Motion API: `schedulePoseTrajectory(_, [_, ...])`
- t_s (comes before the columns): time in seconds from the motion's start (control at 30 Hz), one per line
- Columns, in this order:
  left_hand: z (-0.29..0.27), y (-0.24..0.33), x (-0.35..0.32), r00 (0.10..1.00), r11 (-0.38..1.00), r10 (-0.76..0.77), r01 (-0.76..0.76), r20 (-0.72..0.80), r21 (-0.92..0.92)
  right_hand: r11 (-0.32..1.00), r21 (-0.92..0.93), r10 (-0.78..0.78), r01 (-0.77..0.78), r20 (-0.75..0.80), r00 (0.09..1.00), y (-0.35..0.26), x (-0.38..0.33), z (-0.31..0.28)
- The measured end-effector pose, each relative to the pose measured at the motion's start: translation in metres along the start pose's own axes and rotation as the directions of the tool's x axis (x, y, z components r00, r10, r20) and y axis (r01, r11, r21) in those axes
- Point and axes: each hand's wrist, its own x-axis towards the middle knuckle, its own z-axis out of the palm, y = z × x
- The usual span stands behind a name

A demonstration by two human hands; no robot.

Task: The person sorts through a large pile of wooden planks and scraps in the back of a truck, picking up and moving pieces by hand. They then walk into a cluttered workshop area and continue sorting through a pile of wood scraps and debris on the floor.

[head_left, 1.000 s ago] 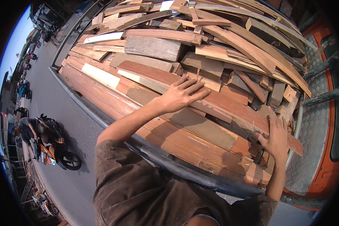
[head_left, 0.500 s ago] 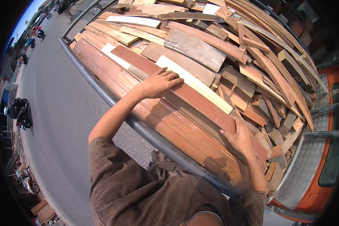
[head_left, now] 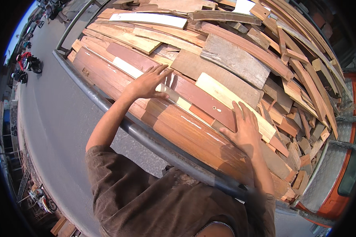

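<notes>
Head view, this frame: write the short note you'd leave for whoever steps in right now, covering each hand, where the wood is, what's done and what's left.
Left hand: open, fingers spread, palm flat on the reddish-brown plank near the top of the pile, gripping nothing.
Right hand: open, flat on the same plank's nearer end, beside the pale yellow board.
Wood: a loose pile of planks and offcuts heaped in a truck bed behind the grey metal side rail; the orange cab is to the right.
Done: both hands placed on the plank.
Left: the plank lies in the pile, not lifted, not grasped.
</notes>
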Motion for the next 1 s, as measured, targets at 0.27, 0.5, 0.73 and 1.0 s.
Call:
schedulePoseTrajectory(0.27, [0.038, -0.017, 0.01, 0.988, 0.987, 0.141, -0.136, -0.059, 0.088, 0.992, 0.109, -0.061, 0.065, -0.035, 0.998, 0.018, -0.006, 0.028])
schedulePoseTrajectory(0.5, [0.009, -0.028, 0.027, 0.993, 0.995, 0.093, -0.095, -0.073, -0.018, 0.984, 0.128, -0.109, 0.124, -0.113, 0.988, -0.028, 0.0, 0.016])
schedulePoseTrajectory(0.73, [0.0, -0.018, 0.017, 0.929, 0.974, 0.208, -0.224, -0.308, -0.02, 0.971, 0.19, -0.107, 0.143, -0.19, 0.976, -0.023, -0.018, 0.007])
schedulePoseTrajectory(1.0, [-0.019, -0.104, -0.008, 0.883, 0.935, -0.337, 0.356, -0.327, 0.0, 0.945, 0.082, -0.303, 0.315, -0.131, 0.944, -0.102, 0.107, 0.03])
